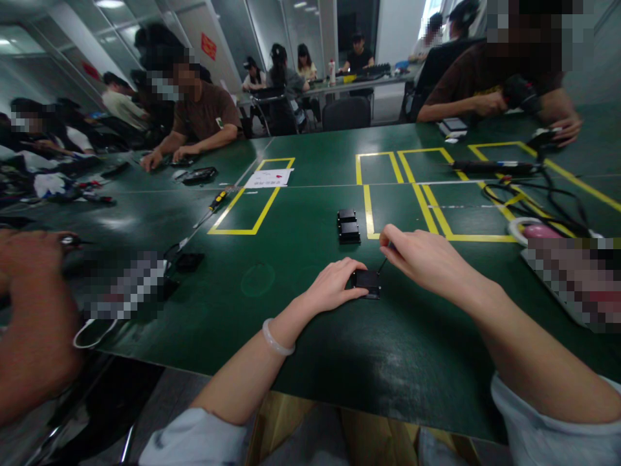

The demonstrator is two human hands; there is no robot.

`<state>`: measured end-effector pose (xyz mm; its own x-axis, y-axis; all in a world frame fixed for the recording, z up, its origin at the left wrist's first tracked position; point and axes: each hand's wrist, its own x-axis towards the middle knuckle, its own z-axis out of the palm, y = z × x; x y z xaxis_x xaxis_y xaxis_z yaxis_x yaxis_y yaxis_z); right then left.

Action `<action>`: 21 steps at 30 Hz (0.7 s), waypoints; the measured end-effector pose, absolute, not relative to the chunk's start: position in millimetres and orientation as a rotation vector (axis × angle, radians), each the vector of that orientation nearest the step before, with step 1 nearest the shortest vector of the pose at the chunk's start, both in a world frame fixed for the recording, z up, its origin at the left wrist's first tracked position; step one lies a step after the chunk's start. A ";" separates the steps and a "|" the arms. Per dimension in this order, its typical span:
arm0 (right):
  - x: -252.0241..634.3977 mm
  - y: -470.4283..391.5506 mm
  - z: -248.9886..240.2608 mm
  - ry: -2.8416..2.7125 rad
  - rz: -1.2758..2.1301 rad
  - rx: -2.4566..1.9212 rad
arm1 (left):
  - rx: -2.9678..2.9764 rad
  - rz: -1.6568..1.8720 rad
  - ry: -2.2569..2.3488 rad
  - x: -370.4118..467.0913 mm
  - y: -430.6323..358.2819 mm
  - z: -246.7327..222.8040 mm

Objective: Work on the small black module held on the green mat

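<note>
In my view: left hand (334, 283), gripping a black block (367, 283) flat on the green table (310, 362) — block just past six o'clock of a black pair (348, 226). Right hand (420, 259): closed on a thin dark tool (383, 265).

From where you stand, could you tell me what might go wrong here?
The tool meets the black part near its edge, so it might slip toward the left hand. The part, held only by those fingers on the bare table, could also twist.
</note>
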<state>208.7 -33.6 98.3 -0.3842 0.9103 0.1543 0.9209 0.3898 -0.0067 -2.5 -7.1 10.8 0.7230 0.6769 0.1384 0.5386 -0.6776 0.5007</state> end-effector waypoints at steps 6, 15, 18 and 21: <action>207.1 -36.7 101.0 -2.502 -0.095 -1.617 | 2.495 0.443 0.937 -2.6 -6.6 9.0; 209.3 -33.3 97.3 -2.520 -0.179 -1.665 | 2.497 0.445 0.933 -3.2 -6.5 10.7; 208.3 -34.5 98.2 -2.517 -0.153 -1.638 | 2.485 0.446 0.942 -3.9 -5.8 10.4; 207.4 -35.6 99.8 -2.512 -0.122 -1.616 | 2.478 0.443 0.951 -4.3 -5.4 10.3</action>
<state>207.4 -35.6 99.8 -0.4075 0.8970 0.1713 0.9094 0.4157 -0.0135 -4.3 -5.4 10.3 0.7113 0.6899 0.1342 0.5465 -0.6630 0.5116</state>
